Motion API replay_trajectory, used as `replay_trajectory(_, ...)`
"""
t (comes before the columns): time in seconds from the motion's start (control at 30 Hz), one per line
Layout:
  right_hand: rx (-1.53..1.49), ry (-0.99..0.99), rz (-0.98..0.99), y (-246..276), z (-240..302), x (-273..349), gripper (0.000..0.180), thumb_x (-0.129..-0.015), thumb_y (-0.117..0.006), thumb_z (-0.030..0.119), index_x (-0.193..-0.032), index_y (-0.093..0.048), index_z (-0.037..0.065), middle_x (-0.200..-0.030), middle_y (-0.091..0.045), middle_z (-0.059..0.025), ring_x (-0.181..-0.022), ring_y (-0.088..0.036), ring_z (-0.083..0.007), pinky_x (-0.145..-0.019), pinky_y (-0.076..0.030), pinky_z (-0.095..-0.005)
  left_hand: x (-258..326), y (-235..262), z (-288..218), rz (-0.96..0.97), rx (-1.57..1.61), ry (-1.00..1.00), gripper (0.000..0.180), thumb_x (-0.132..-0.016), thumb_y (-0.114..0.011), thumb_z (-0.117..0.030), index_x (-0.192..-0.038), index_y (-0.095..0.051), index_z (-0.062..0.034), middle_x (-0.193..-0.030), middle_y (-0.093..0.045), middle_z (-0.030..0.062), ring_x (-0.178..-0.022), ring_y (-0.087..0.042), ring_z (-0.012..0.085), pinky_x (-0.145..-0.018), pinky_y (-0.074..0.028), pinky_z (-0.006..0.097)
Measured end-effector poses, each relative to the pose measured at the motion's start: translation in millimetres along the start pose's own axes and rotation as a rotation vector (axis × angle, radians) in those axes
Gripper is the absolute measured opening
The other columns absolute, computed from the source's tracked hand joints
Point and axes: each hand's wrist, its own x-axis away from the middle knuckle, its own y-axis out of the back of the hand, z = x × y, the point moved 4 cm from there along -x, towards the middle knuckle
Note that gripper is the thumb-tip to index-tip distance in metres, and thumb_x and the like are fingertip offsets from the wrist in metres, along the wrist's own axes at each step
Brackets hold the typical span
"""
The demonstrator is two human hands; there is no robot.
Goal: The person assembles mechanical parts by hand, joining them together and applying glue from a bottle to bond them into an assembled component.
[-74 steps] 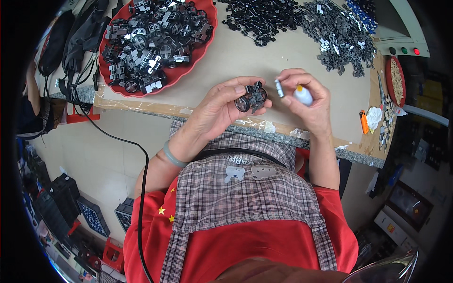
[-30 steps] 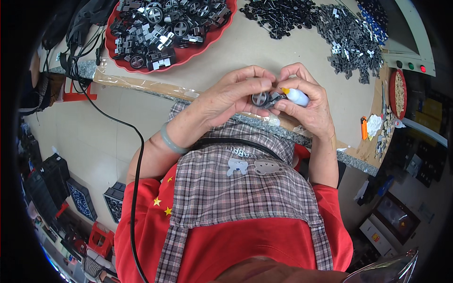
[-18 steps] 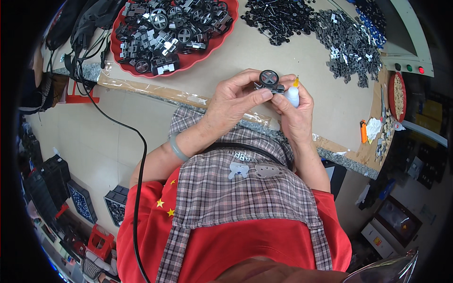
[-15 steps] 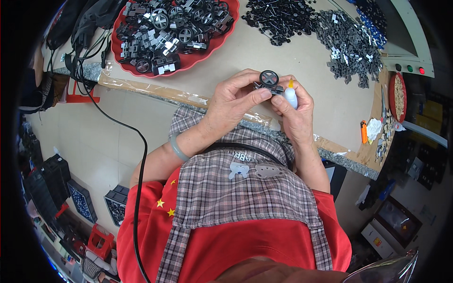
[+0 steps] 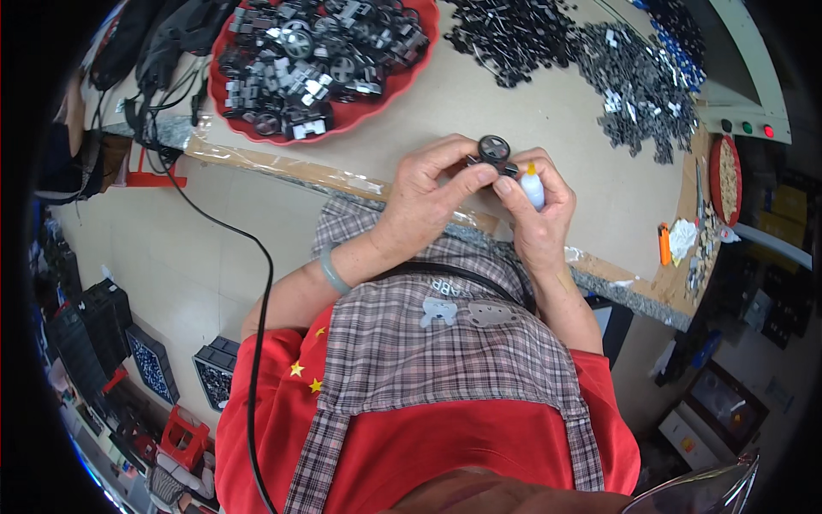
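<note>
Over the table's near edge, my left hand (image 5: 428,188) pinches a small black part with a spoked wheel (image 5: 494,150) standing up on it. My right hand (image 5: 544,210) meets it from the other side, thumb and fingertips at the part's right end. In the curl of the right hand sits a small pale squeeze bottle (image 5: 532,188) with a yellow nozzle, its tip pointing up and away from me. The part's underside is hidden by my fingers.
A red scalloped tray (image 5: 377,107) of wheeled parts stands at the back left. Heaps of black pins (image 5: 505,38) and grey clips (image 5: 638,86) lie at the back right. An orange lighter (image 5: 664,244) and crumpled white tissue (image 5: 682,238) lie at the right edge. A black cable (image 5: 264,283) hangs at left.
The wheeled part has tilted a little in my fingers, its wheel looking flatter. Both hands have shifted slightly toward me, and the whole view has moved a little.
</note>
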Motion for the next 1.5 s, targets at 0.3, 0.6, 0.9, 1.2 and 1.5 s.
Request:
replay_trajectory(0.3,-0.258,-0.207,0.009,-2,-10,1,0.012,-0.081,-0.066,0.004,-0.083,-0.054,0.003,-0.084,-0.048,0.0004,-0.065,-0.045,-0.0046,-0.058,-0.036,-0.0174,6,0,6,0.068,0.181,0.017,0.018,-0.088,-0.059,-0.003,-0.104,-0.058,0.0056,-0.095,-0.055,0.0042,-0.090,-0.058,0.0107,-0.079,-0.049,0.025)
replay_trajectory(0.6,-0.091,-0.181,0.068,-7,18,-47,0.012,-0.083,-0.066,0.007,-0.088,-0.057,0.002,-0.079,-0.051,0.0019,-0.068,-0.048,-0.0030,-0.058,-0.038,-0.0175,-4,8,-1,0.036,0.276,-0.039,0.059,-0.087,-0.062,-0.008,-0.137,-0.031,0.0023,-0.128,-0.046,0.0131,-0.116,-0.050,0.0207,-0.097,-0.045,0.033)
replay_trajectory(0.9,0.331,0.493,0.198,-88,59,-149,0.020,-0.076,-0.072,0.013,-0.091,-0.065,0.001,-0.080,-0.059,-0.0085,-0.070,-0.060,-0.0198,-0.064,-0.047,-0.0297,-4,8,-3,0.140,-0.007,-0.070,0.049,-0.086,-0.050,0.004,-0.134,-0.038,0.0015,-0.139,-0.034,0.0150,-0.125,-0.044,0.0258,-0.102,-0.043,0.036)
replay_trajectory(1.2,0.221,0.397,0.153,-95,41,-188,0.023,-0.075,-0.074,0.015,-0.093,-0.067,0.004,-0.084,-0.067,-0.0095,-0.071,-0.064,-0.0166,-0.066,-0.050,-0.0287,-2,9,-9,0.163,-0.104,-0.092,0.045,-0.084,-0.049,0.006,-0.127,-0.046,-0.0028,-0.137,-0.036,0.0131,-0.122,-0.046,0.0246,-0.100,-0.046,0.035)
replay_trajectory(1.5,0.874,0.399,0.126,-55,4,-255,0.018,-0.076,-0.068,0.013,-0.093,-0.067,0.006,-0.088,-0.067,-0.0121,-0.083,-0.063,-0.0346,-0.076,-0.049,-0.0429,-6,8,-13,0.239,-0.160,-0.138,0.035,-0.086,-0.050,0.004,-0.120,-0.053,-0.0010,-0.135,-0.041,0.0134,-0.119,-0.049,0.0233,-0.094,-0.048,0.034)
